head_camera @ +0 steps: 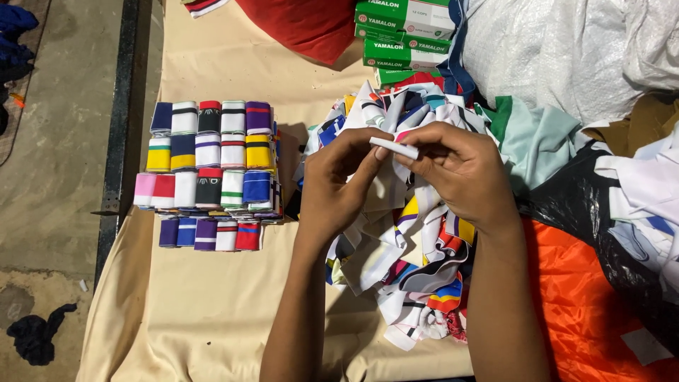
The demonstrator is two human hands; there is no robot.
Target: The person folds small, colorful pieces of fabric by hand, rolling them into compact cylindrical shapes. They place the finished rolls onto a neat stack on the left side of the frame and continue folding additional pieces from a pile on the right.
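- White fabric strip (396,148), folded narrow, pinched at both ends over the loose scrap pile (410,247).
- Left hand (338,185) fingertips closed on its near end; right hand (460,173) thumb and forefinger closed on the far end.
- Likely light, limp, a bit slick; best held at the folded edge, ends kept taut.
- Left of pile: rolled striped bands (209,173) in rows on beige cloth (205,311).
- Beyond pile: green boxes (403,32).

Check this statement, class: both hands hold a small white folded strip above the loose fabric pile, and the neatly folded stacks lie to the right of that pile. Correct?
Not quite. The head view shows the folded stacks to the left of the loose fabric pile, not the right. Both the left hand and right hand do hold the white strip above it.
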